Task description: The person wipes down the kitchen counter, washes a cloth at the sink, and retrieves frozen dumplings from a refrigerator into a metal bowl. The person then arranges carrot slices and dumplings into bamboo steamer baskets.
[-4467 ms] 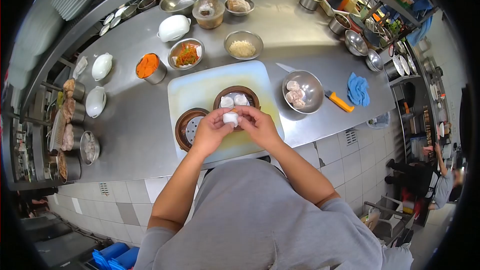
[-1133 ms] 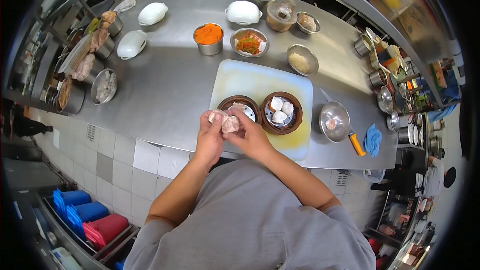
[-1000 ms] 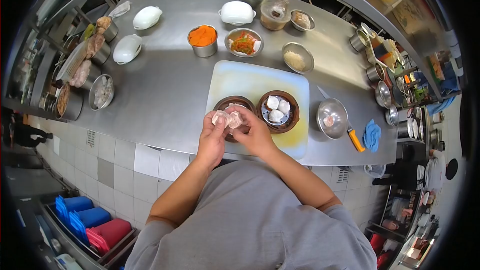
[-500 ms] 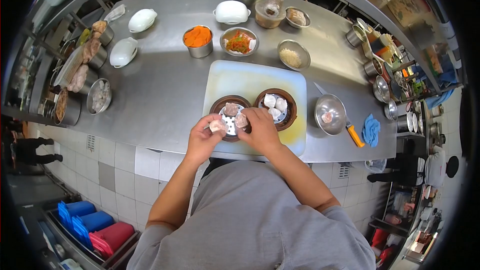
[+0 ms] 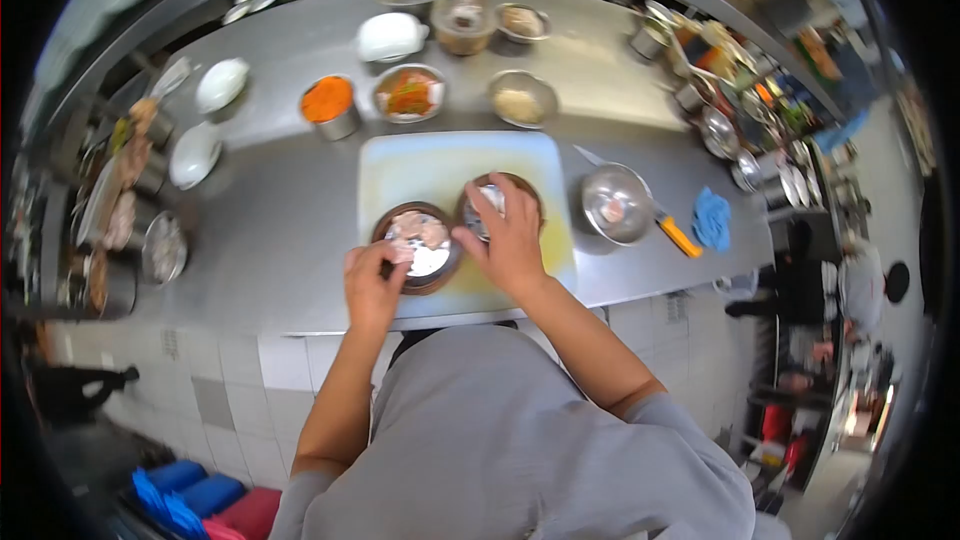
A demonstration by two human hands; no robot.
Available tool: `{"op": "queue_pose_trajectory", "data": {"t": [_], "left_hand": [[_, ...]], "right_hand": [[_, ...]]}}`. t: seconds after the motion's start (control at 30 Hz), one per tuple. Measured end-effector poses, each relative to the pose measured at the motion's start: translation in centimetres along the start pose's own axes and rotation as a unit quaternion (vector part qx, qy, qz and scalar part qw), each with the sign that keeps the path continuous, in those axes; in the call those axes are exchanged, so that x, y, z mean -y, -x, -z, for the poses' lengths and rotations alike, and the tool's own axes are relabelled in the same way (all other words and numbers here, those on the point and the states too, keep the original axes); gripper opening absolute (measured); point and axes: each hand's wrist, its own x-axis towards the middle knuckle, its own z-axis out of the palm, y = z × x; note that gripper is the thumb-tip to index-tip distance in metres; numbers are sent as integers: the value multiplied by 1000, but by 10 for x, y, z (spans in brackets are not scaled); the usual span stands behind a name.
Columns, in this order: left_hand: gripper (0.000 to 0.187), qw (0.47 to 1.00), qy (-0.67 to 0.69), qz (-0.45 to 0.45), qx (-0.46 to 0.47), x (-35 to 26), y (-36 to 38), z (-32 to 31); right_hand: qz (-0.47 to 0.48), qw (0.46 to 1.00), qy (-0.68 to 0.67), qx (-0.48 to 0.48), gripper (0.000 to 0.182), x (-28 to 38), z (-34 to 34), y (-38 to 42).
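Note:
Two round bamboo steamers stand side by side on a pale cutting board. In the left steamer lie pinkish dumplings on a white perforated liner. My left hand is at its near left edge, fingers pinched on a pinkish dumpling held low over the liner. Above the right steamer my right hand is spread, fingers apart and reaching over the rim. It hides most of the white dumplings in there, and the view is blurred by motion.
Right of the board are a steel bowl holding a pinkish lump, an orange-handled knife and a blue cloth. Behind it stand a pot of orange slices, a bowl of shreds and a bowl of pale grains.
My right hand has left the left steamer and moved over the right one, its fingers spreading. The dumpling it held now lies in the left steamer. My left hand has lowered its dumpling. The view has shifted.

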Motion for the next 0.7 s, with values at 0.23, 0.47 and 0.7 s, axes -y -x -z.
{"op": "queue_pose_trajectory", "data": {"t": [0.23,0.47,0.7], "left_hand": [[39,1000,21,-12,-16,18,6,-12],[49,994,96,20,-38,22,11,-14],[36,996,58,-15,-60,31,16,-19]], "right_hand": [[-299,935,189,9,44,-196,56,22],[-387,902,157,109,40,-262,57,45],[-92,989,-96,-70,41,-65,39,19]]}}
